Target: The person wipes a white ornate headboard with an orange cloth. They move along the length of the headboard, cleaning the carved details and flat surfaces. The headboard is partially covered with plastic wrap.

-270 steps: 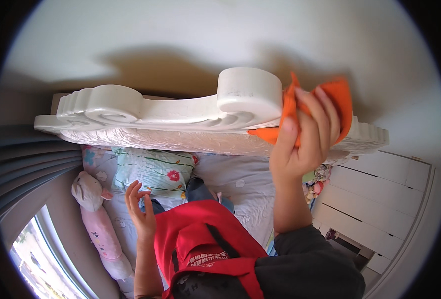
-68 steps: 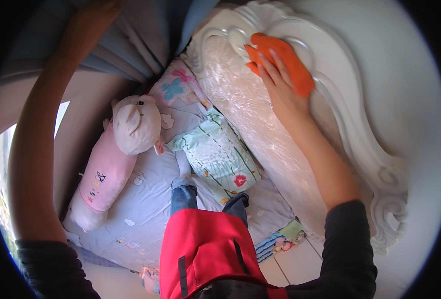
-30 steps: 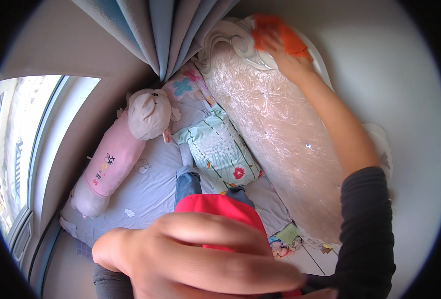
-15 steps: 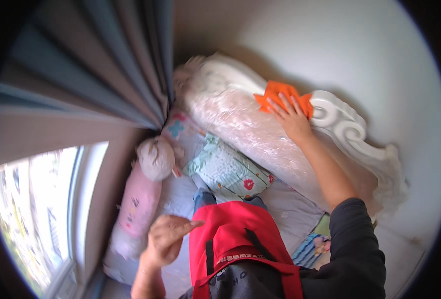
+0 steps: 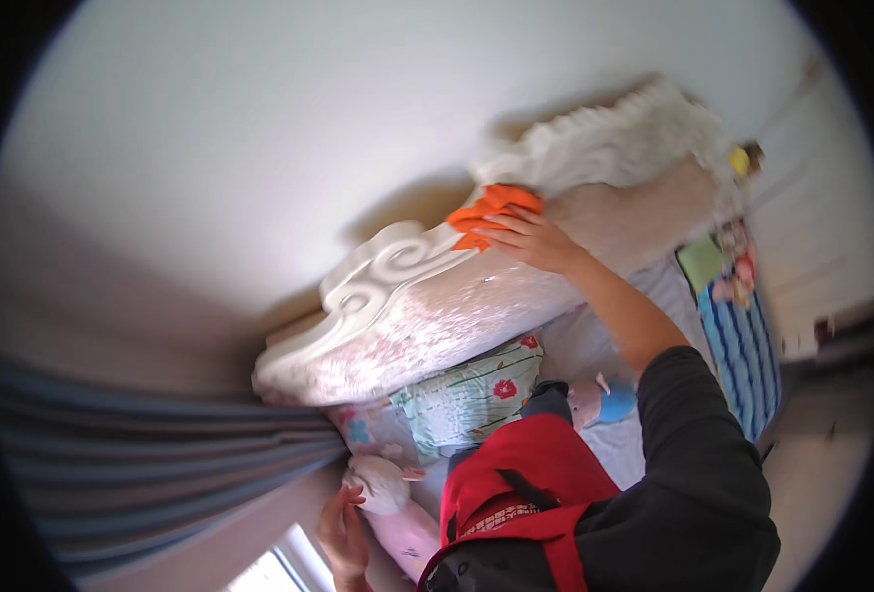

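An orange cloth (image 5: pixel 494 209) lies bunched against the carved top edge of a white headboard (image 5: pixel 387 259). My right hand (image 5: pixel 537 243) presses on it from the near side, fingers stretched over the folds and keeping hold of it. Shiny clear plastic film seems to cover the headboard's padded panel (image 5: pixel 456 314). Low at the left, my left hand (image 5: pixel 343 533) is raised with loosely bent fingers and nothing visible in it. Just behind it lies a long pink and white plush toy (image 5: pixel 380 483).
A green floral pillow (image 5: pixel 471 400) lies below the headboard, near my legs. A blue plush toy (image 5: pixel 614 403) rests on the bed, with a blue striped cushion (image 5: pixel 743 345) to the right. Grey curtains (image 5: pixel 160 454) hang at the left, above a window (image 5: pixel 264 574).
My view has swung to the right along the headboard. The right hand and cloth have passed from one scroll to farther right on the top edge. My left hand's fingers have loosened.
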Demonstrator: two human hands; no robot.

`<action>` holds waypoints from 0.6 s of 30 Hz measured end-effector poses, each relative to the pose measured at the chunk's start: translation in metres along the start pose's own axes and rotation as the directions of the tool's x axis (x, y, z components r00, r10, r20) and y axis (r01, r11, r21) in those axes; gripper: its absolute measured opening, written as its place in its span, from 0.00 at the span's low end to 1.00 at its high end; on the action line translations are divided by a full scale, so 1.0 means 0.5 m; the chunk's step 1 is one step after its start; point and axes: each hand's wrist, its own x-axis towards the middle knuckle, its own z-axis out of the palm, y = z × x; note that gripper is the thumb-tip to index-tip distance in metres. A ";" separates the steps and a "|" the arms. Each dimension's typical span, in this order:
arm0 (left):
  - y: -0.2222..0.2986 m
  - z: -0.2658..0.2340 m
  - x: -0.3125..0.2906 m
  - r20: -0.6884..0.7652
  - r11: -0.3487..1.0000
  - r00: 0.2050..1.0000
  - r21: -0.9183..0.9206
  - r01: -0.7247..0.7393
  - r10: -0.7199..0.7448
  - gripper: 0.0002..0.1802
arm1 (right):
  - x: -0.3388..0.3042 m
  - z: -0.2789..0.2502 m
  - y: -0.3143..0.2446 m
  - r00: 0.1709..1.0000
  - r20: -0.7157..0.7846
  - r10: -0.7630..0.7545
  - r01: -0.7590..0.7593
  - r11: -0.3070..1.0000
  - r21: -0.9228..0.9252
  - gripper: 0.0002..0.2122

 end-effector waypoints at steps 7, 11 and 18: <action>0.160 0.164 0.161 0.341 0.981 0.921 -0.011 -0.196 0.188 0.18 | -0.425 -0.137 -0.040 0.113 -0.131 0.985 -0.826 0.167 0.539 0.17; 0.262 0.314 0.268 0.454 0.888 0.823 0.129 -0.441 0.342 0.16 | -0.849 -0.177 -0.317 -0.642 0.288 0.710 -0.263 -0.557 0.788 0.20; 0.412 0.749 0.527 0.493 0.646 0.574 0.033 -0.763 0.653 0.20 | -1.276 -0.421 -0.768 -0.923 0.138 0.358 -0.309 -0.907 0.287 0.15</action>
